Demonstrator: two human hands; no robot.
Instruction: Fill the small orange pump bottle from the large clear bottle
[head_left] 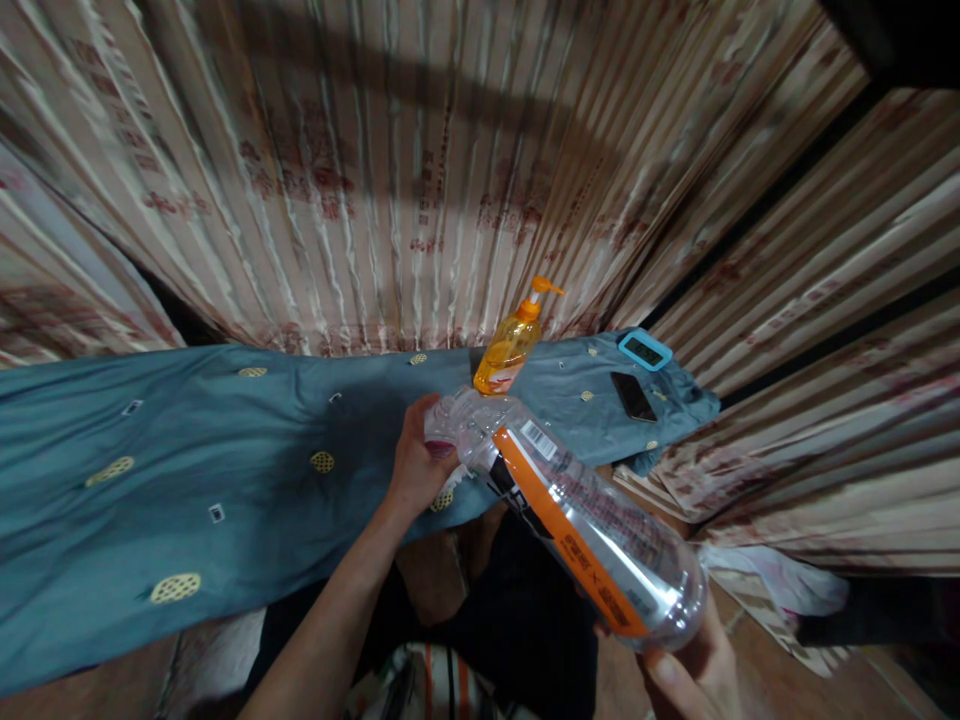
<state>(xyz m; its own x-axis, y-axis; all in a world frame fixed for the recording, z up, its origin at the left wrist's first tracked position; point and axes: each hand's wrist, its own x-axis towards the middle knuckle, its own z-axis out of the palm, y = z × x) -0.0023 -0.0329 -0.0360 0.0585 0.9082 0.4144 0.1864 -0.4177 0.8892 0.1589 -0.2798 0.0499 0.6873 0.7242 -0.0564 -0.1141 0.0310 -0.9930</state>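
A large clear plastic bottle (592, 535) with an orange and black label lies slantwise in the air, its base toward me on the right. My right hand (694, 665) is closed round that base end. At the bottle's far, narrower end, my left hand (420, 465) grips a crinkled clear plastic piece (444, 418) with a pinkish-purple patch. Whether this piece is joined to the bottle or only touching it, I cannot tell. Just beyond stands an amber pump bottle (508, 350) with an orange pump top.
A blue-green cloth (262, 460) with pineapple prints covers the long narrow surface before me. To the right lie a black phone (634, 397) and a blue-framed digital clock (645, 349). Pleated patterned curtains (360, 180) hang behind and at the right. Tiled floor shows below.
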